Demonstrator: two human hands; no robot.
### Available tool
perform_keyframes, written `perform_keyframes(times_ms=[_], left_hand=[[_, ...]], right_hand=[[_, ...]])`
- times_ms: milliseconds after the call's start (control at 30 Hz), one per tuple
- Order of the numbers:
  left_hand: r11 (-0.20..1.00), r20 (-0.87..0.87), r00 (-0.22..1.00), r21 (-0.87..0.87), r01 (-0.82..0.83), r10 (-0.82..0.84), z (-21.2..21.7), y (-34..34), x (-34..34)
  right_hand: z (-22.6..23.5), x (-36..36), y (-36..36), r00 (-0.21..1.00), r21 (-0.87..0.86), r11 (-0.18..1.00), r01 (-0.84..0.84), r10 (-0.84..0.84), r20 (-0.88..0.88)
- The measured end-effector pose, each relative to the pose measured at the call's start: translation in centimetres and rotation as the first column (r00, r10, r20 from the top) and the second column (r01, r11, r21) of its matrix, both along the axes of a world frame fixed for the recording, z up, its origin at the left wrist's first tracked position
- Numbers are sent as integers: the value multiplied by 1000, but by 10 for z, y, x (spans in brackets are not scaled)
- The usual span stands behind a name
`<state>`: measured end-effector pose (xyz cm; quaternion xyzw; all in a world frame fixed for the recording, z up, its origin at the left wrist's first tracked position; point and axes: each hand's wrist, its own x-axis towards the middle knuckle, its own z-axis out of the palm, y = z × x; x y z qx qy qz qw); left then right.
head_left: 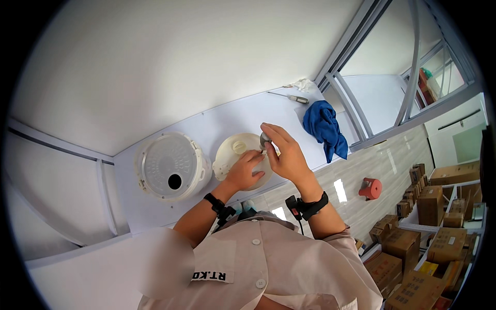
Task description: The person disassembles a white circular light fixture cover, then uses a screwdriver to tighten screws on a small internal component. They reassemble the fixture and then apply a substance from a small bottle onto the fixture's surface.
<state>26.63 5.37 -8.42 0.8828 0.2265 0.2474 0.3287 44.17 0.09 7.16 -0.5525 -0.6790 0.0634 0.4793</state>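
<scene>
Both hands are on the round cream lid (pixel 240 155) sitting on the white bench (pixel 217 126) – the left hand (pixel 244 170) lies half-curled on its near side, fingers pressing the top. The right hand (pixel 284 152) pinches a small grey knob-like piece (pixel 265 139) at the lid's rim. A white cooker body (pixel 171 166) sits just left of it – blue cloth (pixel 324 126) and screwdriver (pixel 289 96) further off.
</scene>
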Motion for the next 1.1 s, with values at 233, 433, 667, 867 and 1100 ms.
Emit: perform_keyframes(times_ms=[233, 433, 667, 867, 1100], left_hand=[[1000, 7, 1000, 14, -11, 11, -1, -1, 0], [1000, 23, 1000, 10, 2, -2, 0, 0, 1], [1000, 18, 1000, 22, -14, 14, 1, 0, 1], [1000, 36, 999, 20, -6, 5, 0, -1, 1], [1000, 23, 1000, 17, 0, -1, 0, -1, -1]], right_hand=[[2, 4, -9, 996, -202, 978, -52, 37, -76], [5, 3, -4, 999, -13, 999, -42, 42, -7], [10, 7, -10, 1000, -340, 940, 10, -11, -2], [4, 5, -8, 997, -10, 997, -75, 75, 13], [1, 10, -15, 997, -152, 986, -62, 53, -64]])
